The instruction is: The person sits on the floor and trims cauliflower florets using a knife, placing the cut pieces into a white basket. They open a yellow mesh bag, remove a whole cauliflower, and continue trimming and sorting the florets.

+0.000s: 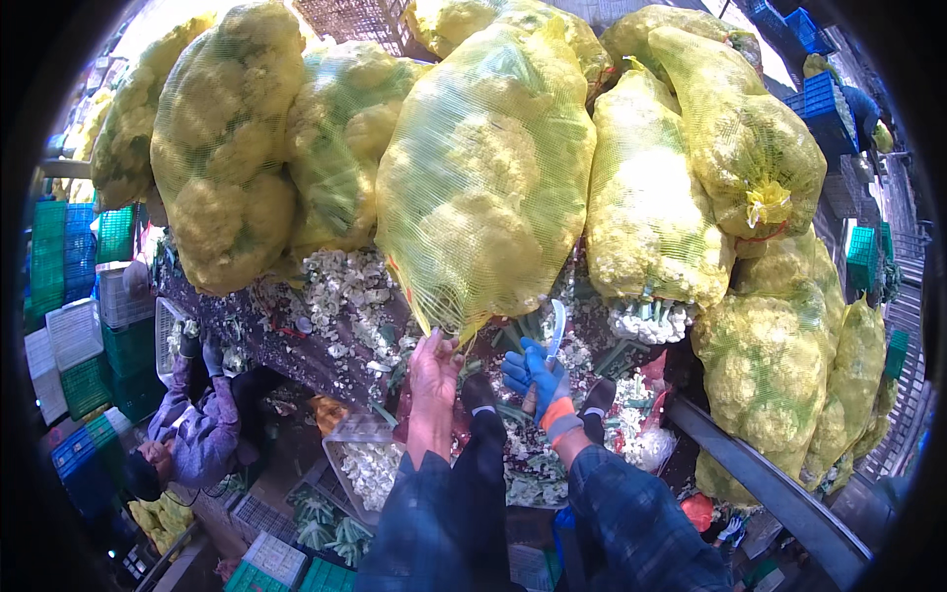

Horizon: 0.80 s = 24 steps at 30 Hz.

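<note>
A large yellow mesh sack of cauliflower (481,170) lies straight before me, its lower end towards me. My bare left hand (435,366) pinches the gathered netting at the sack's lower left corner. In a blue work glove with an orange cuff, my right hand (538,376) grips a knife with a pale curved blade (557,325). The blade points up and away, just below the sack and apart from it. Cauliflower heads (651,322) with cut stems show at the open end of the neighbouring sack (651,200) on the right.
More filled sacks (229,148) lie left, and others (762,377) right beside a metal rail (769,473). Floret scraps (348,296) litter the dark surface. A white crate (351,510) of florets stands near my left forearm. A co-worker (196,436) works at the left.
</note>
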Tool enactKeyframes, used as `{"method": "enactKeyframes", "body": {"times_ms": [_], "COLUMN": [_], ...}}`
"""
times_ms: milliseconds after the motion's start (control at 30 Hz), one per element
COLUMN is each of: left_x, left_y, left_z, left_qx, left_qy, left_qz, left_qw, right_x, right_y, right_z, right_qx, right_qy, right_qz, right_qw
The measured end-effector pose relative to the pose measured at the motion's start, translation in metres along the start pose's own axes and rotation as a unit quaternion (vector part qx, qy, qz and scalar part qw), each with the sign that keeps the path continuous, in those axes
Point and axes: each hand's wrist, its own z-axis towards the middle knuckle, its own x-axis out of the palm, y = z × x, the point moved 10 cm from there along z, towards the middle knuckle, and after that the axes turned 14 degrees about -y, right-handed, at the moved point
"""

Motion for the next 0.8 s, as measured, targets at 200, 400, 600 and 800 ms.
{"method": "enactKeyframes", "body": {"times_ms": [200,400,600,800], "left_x": [0.006,0.008,0.009,0.046], "left_y": [0.009,0.012,0.029,0.015], "left_z": [-0.005,0.010,0.068,0.114], "left_qx": [-0.022,-0.053,-0.061,-0.052], "left_qy": [0.010,0.064,0.032,0.022], "left_qz": [0.006,0.024,0.052,-0.026], "left_qw": [1.000,0.996,0.996,0.998], "right_x": [0.061,0.092,0.088,0.073], "right_y": [-0.044,-0.009,-0.003,-0.026], "right_z": [0.036,0.037,0.052,0.062], "right_qx": [0.035,0.047,0.052,0.043], "right_qy": [-0.016,0.030,0.059,0.066], "right_qz": [0.052,0.209,0.264,0.256], "right_qw": [0.998,0.976,0.961,0.964]}}
